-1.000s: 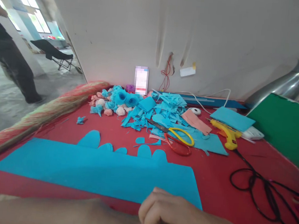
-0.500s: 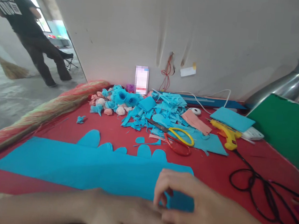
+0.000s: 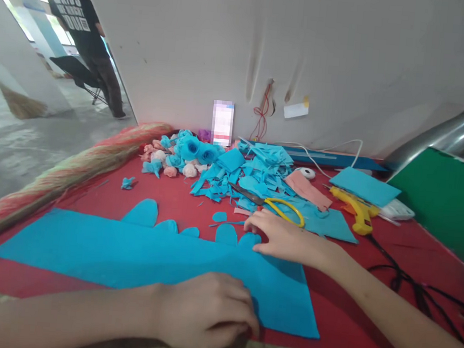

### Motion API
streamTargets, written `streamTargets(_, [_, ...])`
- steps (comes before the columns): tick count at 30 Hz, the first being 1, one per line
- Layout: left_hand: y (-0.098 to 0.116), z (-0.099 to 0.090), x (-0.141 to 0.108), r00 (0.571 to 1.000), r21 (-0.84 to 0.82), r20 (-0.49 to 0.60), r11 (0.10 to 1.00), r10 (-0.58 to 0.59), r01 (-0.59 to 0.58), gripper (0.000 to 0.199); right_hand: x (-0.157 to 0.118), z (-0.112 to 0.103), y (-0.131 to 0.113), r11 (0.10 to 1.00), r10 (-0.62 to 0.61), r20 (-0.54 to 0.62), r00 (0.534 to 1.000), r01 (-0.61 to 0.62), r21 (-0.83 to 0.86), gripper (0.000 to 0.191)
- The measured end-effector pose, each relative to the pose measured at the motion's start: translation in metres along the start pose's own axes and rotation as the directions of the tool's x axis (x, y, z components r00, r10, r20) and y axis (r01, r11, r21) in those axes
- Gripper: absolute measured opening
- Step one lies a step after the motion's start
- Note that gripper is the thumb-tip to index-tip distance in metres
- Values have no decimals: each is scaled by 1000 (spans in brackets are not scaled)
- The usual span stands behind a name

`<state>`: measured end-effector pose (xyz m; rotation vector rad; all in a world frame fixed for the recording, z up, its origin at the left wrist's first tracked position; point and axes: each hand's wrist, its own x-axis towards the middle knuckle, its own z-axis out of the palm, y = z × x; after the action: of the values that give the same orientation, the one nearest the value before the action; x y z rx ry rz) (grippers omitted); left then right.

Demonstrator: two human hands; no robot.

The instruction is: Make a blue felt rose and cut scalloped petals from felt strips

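A long sheet of blue crepe paper (image 3: 127, 251) lies flat across the near part of the red table. My left hand (image 3: 209, 315) rests over its lower edge, fingers curled and pressed together; whatever is in them is hidden. Beyond the sheet's far edge, my right hand (image 3: 279, 235) reaches over a rounded blue paper petal (image 3: 249, 241), thumb and fingers apart. Other petals, such as one large petal (image 3: 143, 212) and a narrower one (image 3: 226, 234), stick out along that edge. Scissors (image 3: 283, 208) with a yellow handle lie just past my right hand, which covers part of them.
Blue paper scraps (image 3: 265, 169) and finished paper flowers (image 3: 191, 149) are heaped at the back. A yellow glue gun (image 3: 358, 212) with a black cord lies right, near a green board (image 3: 444, 209). A phone (image 3: 222, 123) leans on the wall. One person (image 3: 82, 31) stands back left.
My right hand has moved forward from beside my left hand to the petals, and its fingers have opened. The left hand now lies apart from it on the sheet's near edge.
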<state>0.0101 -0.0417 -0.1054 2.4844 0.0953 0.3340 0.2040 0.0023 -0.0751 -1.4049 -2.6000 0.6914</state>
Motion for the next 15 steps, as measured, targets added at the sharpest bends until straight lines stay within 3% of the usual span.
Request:
streamTargets(9, [-2,1,1,1000,2,-16,1000,13,-13,25,3,5,8,998,-58,-25,998,59,12,14])
streamTargets(15, [-2,1,1,1000,3,-18,1000,2,-2,24,2,5,11,1000,-1,10,1000,1,20,12])
